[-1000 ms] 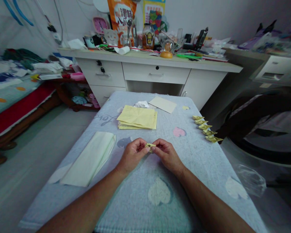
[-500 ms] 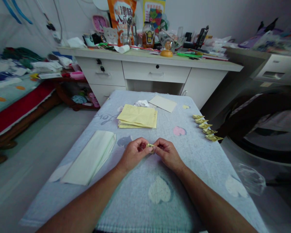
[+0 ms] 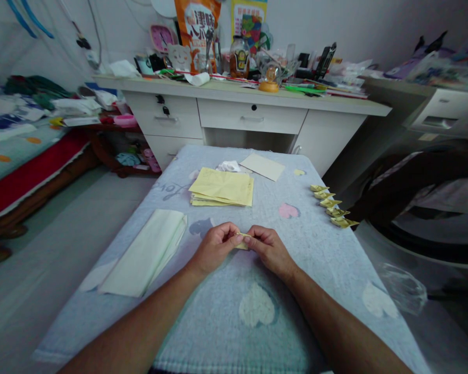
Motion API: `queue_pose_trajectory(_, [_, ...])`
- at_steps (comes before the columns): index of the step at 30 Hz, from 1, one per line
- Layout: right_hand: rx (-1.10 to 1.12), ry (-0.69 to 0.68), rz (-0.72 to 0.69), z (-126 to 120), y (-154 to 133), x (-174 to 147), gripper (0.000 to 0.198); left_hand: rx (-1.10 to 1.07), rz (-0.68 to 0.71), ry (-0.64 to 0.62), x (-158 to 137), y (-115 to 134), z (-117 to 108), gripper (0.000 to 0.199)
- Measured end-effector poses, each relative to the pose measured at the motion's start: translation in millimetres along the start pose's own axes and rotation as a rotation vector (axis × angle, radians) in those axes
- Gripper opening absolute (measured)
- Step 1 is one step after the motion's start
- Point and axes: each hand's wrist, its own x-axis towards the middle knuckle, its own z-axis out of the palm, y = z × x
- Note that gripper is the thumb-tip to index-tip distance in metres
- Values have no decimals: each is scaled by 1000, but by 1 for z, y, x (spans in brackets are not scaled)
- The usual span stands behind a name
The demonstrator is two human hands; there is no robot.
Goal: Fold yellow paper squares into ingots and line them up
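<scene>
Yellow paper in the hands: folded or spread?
Looks folded: the yellow paper is a small, compact piece pinched between left hand and right hand. The grip hides the exact folds.

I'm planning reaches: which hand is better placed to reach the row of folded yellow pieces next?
The right hand, probably: it's nearer the folded yellow pieces, which lie off to its right. The left hand is farther. Both pinch yellow paper.

Toward twelve o'clock, a yellow-and-white rectangular paper poster bears red Chinese characters, apparently beginning 好孩子. Between eleven and twelve, a glossy orange stand-up plastic bag carries large Chinese characters; 味 seems legible, the others blur. At nine o'clock, grey cursive on the pale-blue heart-patterned cloth table cover seems to read "lov".
</scene>
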Motion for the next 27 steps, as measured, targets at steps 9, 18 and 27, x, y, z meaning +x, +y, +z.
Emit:
queue_pose_trajectory(9, [31, -60, 52, -3, 1, 1, 35, -35, -34, -65, 1, -2, -3, 23])
queue_pose_trajectory(18, [-19, -73, 37, 5, 8, 2, 31, -142, -51, 26, 1, 1, 1, 18])
queue_pose_trajectory(27, [88, -41, 25, 9, 4, 2, 32, -251, -149, -22, 3, 3, -4, 24])
